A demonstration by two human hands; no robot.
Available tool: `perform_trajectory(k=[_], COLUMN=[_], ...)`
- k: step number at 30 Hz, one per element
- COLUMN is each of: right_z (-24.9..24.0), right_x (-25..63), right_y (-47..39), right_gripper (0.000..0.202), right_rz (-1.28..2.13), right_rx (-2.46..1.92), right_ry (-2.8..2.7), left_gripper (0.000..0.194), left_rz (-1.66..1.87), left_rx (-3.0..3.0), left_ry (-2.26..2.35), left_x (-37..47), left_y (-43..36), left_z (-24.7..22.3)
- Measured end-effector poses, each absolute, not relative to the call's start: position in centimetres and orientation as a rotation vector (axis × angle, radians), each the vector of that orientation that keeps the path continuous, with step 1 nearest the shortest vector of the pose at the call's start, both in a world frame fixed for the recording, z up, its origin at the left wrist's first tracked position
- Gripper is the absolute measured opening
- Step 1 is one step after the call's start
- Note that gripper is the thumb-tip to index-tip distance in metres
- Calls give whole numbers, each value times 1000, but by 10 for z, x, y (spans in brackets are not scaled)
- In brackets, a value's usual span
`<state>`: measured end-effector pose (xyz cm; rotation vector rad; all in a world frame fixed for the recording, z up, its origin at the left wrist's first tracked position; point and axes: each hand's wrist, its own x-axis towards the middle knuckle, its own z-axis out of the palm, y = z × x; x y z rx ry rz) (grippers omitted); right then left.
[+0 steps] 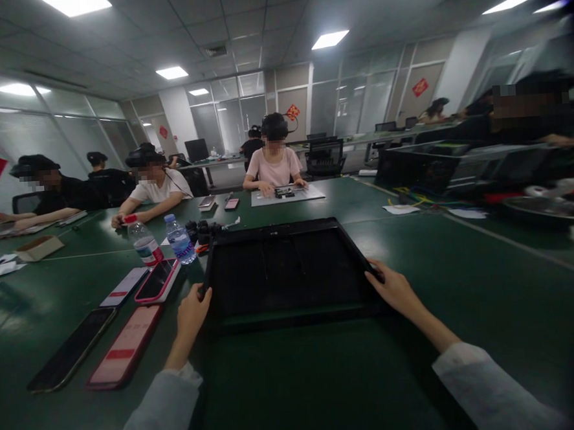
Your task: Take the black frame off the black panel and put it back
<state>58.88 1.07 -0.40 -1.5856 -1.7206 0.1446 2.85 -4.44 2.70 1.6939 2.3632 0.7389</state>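
Observation:
A wide black rectangular frame (293,320), like a monitor housing, is held low over the green table in front of me. Its inside is dark, with two thin upright lines, and a strip of green shows along its near edge. My left hand (192,315) grips the left side, thumb on the near face and fingers mostly hidden behind. On the opposite side, my right hand (396,289) is closed around the right edge in the same way. Whether the frame's far edge rests on the table, I cannot tell.
Left of the frame lie several phones, including a red-rimmed phone (124,348) and a black phone (74,348). Beyond them stand two water bottles (180,240). Across the green table (468,308), a person in pink (274,167) works at a white board. Cables (419,197) lie at the right.

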Motion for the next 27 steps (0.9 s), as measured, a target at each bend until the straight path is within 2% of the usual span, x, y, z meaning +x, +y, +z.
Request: perform_trajectory(k=[7,14,27], right_z=[-9,-7,-14], right_x=[595,589,589], right_y=[9,6,5], right_gripper=[54,56,51], right_rz=[90,62,154], right_rx=[-1614,-1583,-1509], right_ry=[-1728,-1681,-1693], left_gripper=[59,65,62], left_rz=[632,754,959], left_rx=[1686,1677,1679], left_ry=[2404,2306,2052], left_x=[32,24,15], left_y=[-46,-45,-40], left_z=[27,16,4])
